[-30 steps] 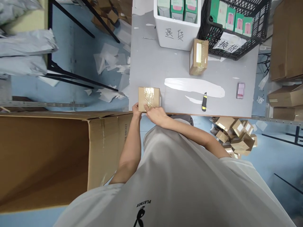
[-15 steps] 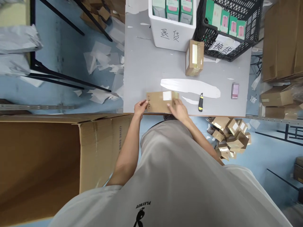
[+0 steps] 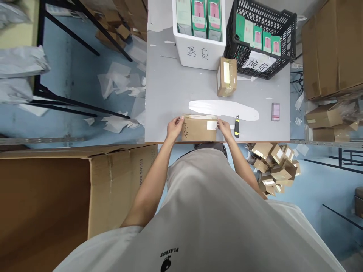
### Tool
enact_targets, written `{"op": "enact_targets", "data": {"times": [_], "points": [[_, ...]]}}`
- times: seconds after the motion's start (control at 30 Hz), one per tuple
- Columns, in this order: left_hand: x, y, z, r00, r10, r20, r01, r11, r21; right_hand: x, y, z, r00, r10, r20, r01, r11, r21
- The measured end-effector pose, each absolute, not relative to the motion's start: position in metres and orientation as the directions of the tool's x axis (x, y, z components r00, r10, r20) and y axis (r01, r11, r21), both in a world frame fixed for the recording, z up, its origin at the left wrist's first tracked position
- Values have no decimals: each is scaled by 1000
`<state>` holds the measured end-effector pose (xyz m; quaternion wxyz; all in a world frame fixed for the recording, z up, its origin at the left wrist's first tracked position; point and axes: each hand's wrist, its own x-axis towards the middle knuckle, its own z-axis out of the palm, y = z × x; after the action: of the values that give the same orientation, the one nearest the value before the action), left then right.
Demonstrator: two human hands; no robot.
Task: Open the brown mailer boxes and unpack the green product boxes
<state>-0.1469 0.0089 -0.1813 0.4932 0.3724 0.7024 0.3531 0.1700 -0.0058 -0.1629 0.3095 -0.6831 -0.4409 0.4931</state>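
Observation:
A small brown cardboard box (image 3: 199,128) with a white label and handwritten marks sits at the near edge of the grey table (image 3: 176,87). My left hand (image 3: 174,126) grips its left end and my right hand (image 3: 225,127) grips its right end, fingers curled on the box. A yellow-and-black utility knife (image 3: 236,126) lies just right of my right hand.
A second taped box (image 3: 226,76) stands further back. Behind it are a white bin (image 3: 198,56) and a black crate (image 3: 262,64), both holding green cartons. A phone (image 3: 275,112) lies at the right. A large open carton (image 3: 70,196) stands at my left; small boxes (image 3: 273,166) are piled on the floor at right.
The box has been turned and slid right along the table edge, from the left corner toward the middle. My hands shifted from its top to its two ends.

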Motion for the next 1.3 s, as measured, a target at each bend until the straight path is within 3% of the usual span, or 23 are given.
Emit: {"op": "enact_targets", "data": {"times": [0.1, 0.2, 0.53, 0.77, 0.93, 1.17, 1.3], "points": [[-153, -9, -179, -254, 885, -391, 171, 439, 882, 173, -22, -165, 169, 920, -352, 251, -386, -888], [-149, -26, -181, -258, 867, -427, 160, 474, 866, 172, -36, -173, 201, 931, -303, 324, -355, -877], [-150, -20, -189, -208, 877, -434, 177, 470, 865, 182, -28, -193, 140, 940, -312, 396, -342, -852], [-172, -53, -191, -85, 821, -564, 17, 567, 823, 194, -66, -185, 33, 895, -445, 303, -433, -849], [-182, -68, -189, 22, 790, -613, 33, 612, 790, 197, -87, -170, -72, 859, -507, 313, -463, -829], [-171, -53, -179, -52, 878, -476, 92, 479, 873, 184, -70, -144, -21, 943, -333, 364, -303, -881], [-156, -45, -180, -154, 887, -434, 252, 460, 851, 180, -50, -153, 11, 948, -319, 403, -296, -866]]}}
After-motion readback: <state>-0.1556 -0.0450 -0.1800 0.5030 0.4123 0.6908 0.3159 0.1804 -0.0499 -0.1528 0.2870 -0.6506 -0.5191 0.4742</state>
